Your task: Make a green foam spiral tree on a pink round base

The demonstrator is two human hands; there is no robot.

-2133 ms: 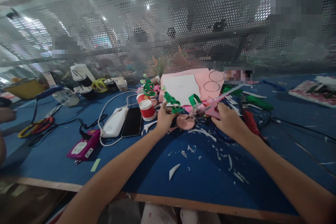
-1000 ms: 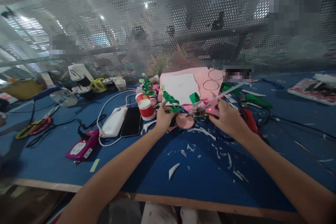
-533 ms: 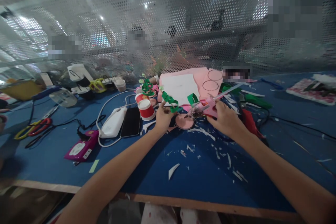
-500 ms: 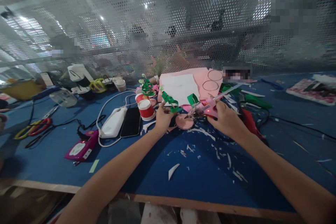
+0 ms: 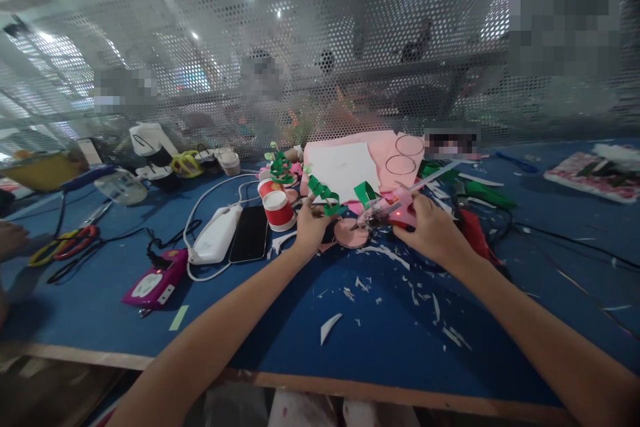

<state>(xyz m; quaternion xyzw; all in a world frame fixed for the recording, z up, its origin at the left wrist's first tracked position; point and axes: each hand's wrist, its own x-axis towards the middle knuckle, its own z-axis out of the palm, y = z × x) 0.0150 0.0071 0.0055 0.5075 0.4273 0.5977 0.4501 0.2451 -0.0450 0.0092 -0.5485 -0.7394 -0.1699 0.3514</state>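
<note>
My right hand (image 5: 433, 227) is closed round a pink hot glue gun (image 5: 400, 205) with a lit red light and a clear glue stick (image 5: 437, 173) jutting from its back. The gun's nozzle points left and down at a round pink disc (image 5: 351, 232), at or just above its surface. My left hand (image 5: 313, 223) is beside the disc, its fingers pinched at the base of a curled green paper strip (image 5: 324, 193). What else those fingers grip is hidden. Another green curl (image 5: 366, 192) stands behind the disc.
Left of my hands are red-and-white paper cups (image 5: 279, 210), a phone (image 5: 249, 233), a white power bank (image 5: 216, 233) and a purple power strip (image 5: 156, 279). Pink sheets (image 5: 387, 140) and white paper (image 5: 345, 167) lie behind. White scraps (image 5: 330, 328) litter the front. Another person's hand (image 5: 14, 239) is far left.
The glue gun has shifted very slightly, its nozzle still over the pink disc. Another person's hand has come into view at the far left. My left hand has hardly moved.
</note>
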